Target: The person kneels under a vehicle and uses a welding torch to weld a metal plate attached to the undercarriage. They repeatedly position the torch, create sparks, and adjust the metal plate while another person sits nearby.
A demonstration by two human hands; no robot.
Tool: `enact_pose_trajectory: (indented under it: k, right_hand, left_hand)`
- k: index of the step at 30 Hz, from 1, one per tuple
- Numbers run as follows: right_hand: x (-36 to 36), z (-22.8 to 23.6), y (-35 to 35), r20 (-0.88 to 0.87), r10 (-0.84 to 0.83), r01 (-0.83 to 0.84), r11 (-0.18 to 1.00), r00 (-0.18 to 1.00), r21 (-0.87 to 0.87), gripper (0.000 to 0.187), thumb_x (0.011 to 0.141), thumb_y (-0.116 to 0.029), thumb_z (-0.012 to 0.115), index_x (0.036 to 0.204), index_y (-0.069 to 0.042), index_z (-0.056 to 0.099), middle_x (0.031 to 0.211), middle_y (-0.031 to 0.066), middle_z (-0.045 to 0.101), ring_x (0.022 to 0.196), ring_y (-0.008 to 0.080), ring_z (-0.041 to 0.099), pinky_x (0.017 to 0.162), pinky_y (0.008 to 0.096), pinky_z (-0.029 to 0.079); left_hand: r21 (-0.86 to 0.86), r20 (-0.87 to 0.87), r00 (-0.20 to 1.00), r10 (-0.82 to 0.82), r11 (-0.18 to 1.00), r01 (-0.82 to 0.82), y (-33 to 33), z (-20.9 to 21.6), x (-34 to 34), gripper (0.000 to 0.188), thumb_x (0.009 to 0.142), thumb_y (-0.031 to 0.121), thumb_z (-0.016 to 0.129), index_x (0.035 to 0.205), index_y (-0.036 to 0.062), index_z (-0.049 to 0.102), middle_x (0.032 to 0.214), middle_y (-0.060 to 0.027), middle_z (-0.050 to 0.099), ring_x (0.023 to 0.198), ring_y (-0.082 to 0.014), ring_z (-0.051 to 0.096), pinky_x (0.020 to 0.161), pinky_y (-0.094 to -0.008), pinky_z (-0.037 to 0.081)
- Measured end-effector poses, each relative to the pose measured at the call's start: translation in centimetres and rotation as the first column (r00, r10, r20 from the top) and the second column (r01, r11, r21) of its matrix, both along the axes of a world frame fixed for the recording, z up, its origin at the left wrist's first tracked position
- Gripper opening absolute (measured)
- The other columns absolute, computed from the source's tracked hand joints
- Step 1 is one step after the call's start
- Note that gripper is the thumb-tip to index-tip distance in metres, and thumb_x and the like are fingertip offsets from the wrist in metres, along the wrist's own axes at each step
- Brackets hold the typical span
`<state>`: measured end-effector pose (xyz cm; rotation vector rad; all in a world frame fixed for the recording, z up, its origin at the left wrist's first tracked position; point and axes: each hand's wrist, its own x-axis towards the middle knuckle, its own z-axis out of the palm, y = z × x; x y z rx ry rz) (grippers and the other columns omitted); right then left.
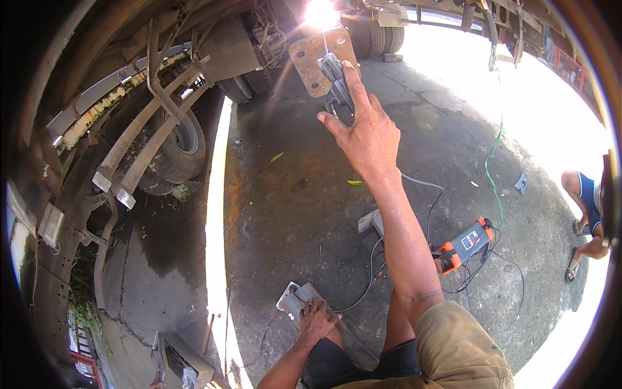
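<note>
High in the view, my right hand [370,133] grips a grey welding electrode holder [337,81], index finger stretched along it. A thin electrode [325,43] runs up from the holder to a glaring welding arc [321,13]. Behind the holder hangs a rusty steel plate [304,61] with several holes; glare hides its upper edge. Down by my bent knee, my left hand [316,322] lies with its fingers extended, beside or on a pale metal plate [285,302]. A dark clamp-like piece lies on that plate; whether my fingers press on it is unclear.
An orange-and-grey welding machine [468,245] with black cables stands on the concrete at right. A green cord [490,155] hangs beyond it. Truck frame parts [139,146] and a wheel [184,139] fill the left. A metal box section [184,356] lies lower left. Another person [586,201] is at the right edge.
</note>
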<state>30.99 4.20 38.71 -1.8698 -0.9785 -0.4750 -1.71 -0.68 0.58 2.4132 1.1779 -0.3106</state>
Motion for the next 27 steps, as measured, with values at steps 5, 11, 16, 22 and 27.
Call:
enact_pose_trajectory:
  k: [5, 11, 16, 22, 27]
  right_hand:
    - [0.4, -0.4, 0.3, 0.042, 0.005, -0.006, 0.999, 0.999, 0.045, 0.098, 0.088, -0.046, 0.084, 0.167, -0.039, 0.026, 0.107, 0.0137, 0.071, 0.090, 0.0341, 0.076, 0.072, 0.0491, 0.062]
    - [0.9, -0.9, 0.7, 0.074, 0.003, -0.007, 0.999, 0.997, 0.051, 0.098, 0.088, -0.044, 0.083, 0.167, -0.040, 0.026, 0.096, 0.0137, 0.066, 0.078, 0.0355, 0.075, 0.064, 0.0485, 0.061]
    - [1.0, -0.8, 0.5, 0.077, -0.002, -0.001, 0.999, 0.997, 0.047, 0.097, 0.088, -0.044, 0.083, 0.167, -0.040, 0.028, 0.096, 0.0133, 0.066, 0.079, 0.0345, 0.075, 0.064, 0.0481, 0.061]
    - [0.8, -0.4, 0.5, 0.052, -0.020, 0.021, 1.000, 0.998, -0.009, 0.099, 0.086, -0.049, 0.084, 0.166, -0.041, 0.027, 0.098, 0.0101, 0.070, 0.082, 0.0303, 0.075, 0.068, 0.0472, 0.062]
    - [1.0, -0.3, 0.5, 0.068, -0.020, 0.019, 1.000, 0.997, 0.007, 0.098, 0.087, -0.049, 0.084, 0.166, -0.041, 0.027, 0.098, 0.0100, 0.070, 0.083, 0.0306, 0.075, 0.068, 0.0475, 0.062]
  left_hand:
    - [0.006, -0.005, 1.000, -0.007, 1.000, 0.007, 0.0, 0.2, 0.1, 0.096, 0.090, 0.071, 0.066, 0.158, 0.0063, 0.048, 0.168, -0.0253, 0.033, 0.156, -0.0505, 0.026, 0.124, -0.0642, 0.026]
    - [0.007, -0.011, 1.000, -0.006, 1.000, 0.006, 0.0, 0.1, 0.0, 0.096, 0.090, 0.072, 0.065, 0.158, 0.0064, 0.048, 0.169, -0.0252, 0.032, 0.156, -0.0505, 0.026, 0.124, -0.0639, 0.026]
    - [0.013, -0.044, 0.999, -0.016, 1.000, 0.017, -0.1, 0.8, 0.4, 0.091, 0.093, 0.066, 0.064, 0.159, 0.0057, 0.047, 0.169, -0.0230, 0.034, 0.156, -0.0484, 0.028, 0.124, -0.0605, 0.029]
    - [0.004, -0.021, 1.000, -0.003, 1.000, 0.003, 0.0, 0.0, 0.0, 0.096, 0.091, 0.071, 0.065, 0.159, 0.0060, 0.047, 0.169, -0.0240, 0.032, 0.156, -0.0485, 0.027, 0.125, -0.0630, 0.025]
    - [0.006, -0.013, 1.000, -0.014, 1.000, 0.014, 0.0, 0.5, 0.2, 0.094, 0.091, 0.069, 0.066, 0.158, 0.0053, 0.048, 0.168, -0.0229, 0.033, 0.156, -0.0483, 0.028, 0.124, -0.0625, 0.027]
